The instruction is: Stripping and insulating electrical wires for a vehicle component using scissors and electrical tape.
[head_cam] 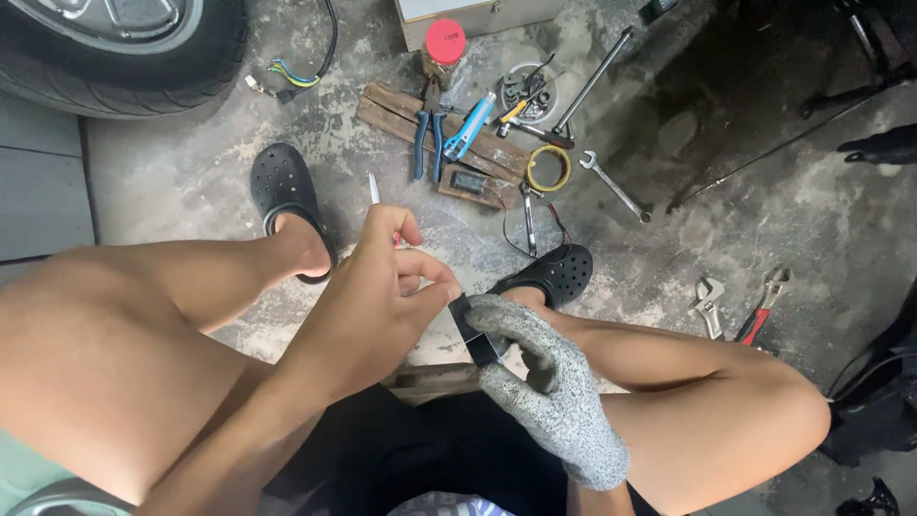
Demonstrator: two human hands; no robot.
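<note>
My left hand (382,287) is bare and closed around a thin metal blade (373,187), whose tip sticks up above the fingers. Its thumb presses on the top end of a small flat black piece (473,332). My right hand (546,382) wears a grey knit glove and grips the lower end of that black piece. Both hands meet between my knees, above a wooden block (430,379) I sit on. What the black piece is cannot be made out.
Ahead on the concrete floor lies a wooden board (392,113) with blue pliers (427,139) and a blue cutter (470,124). Nearby are a yellow tape roll (548,168), wrenches (614,186), a red-lidded jar (443,50), and red-handled pliers (761,306). A car tyre (124,57) stands far left.
</note>
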